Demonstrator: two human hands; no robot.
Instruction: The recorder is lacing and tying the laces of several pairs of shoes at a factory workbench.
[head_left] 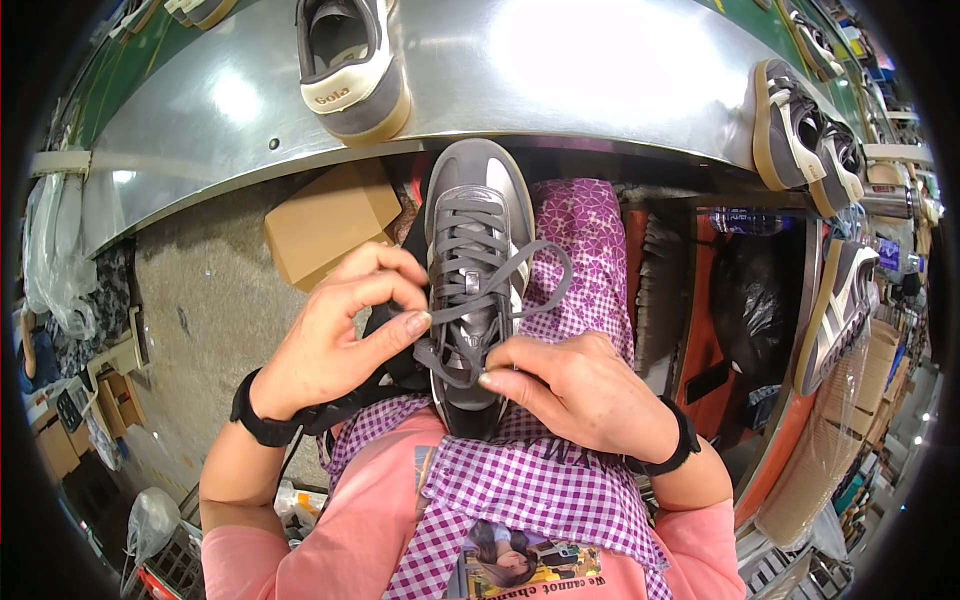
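Observation:
A grey sneaker (468,165) with white side panels lies in my lap, toe pointing away from me. Its flat grey shoelace (470,240) is threaded through the eyelets, and one loose loop arcs out to the right. At the shoe's left edge my left hand (335,335) is closed, thumb and forefinger pinching the lace. My right hand (590,395) is closed too, its fingertips pinching the lace beside the tongue on the right. The shoe's heel end rests against my purple checked apron (530,490). The lace ends inside my fingers are partly hidden.
A shiny metal bench (230,130) curves across the far side, carrying a cream and grey shoe (350,100). More shoes (800,130) stand at the right, another (835,315) nearer. A cardboard box (330,220) sits below the bench; a black bag (755,300) fills a shelf at right.

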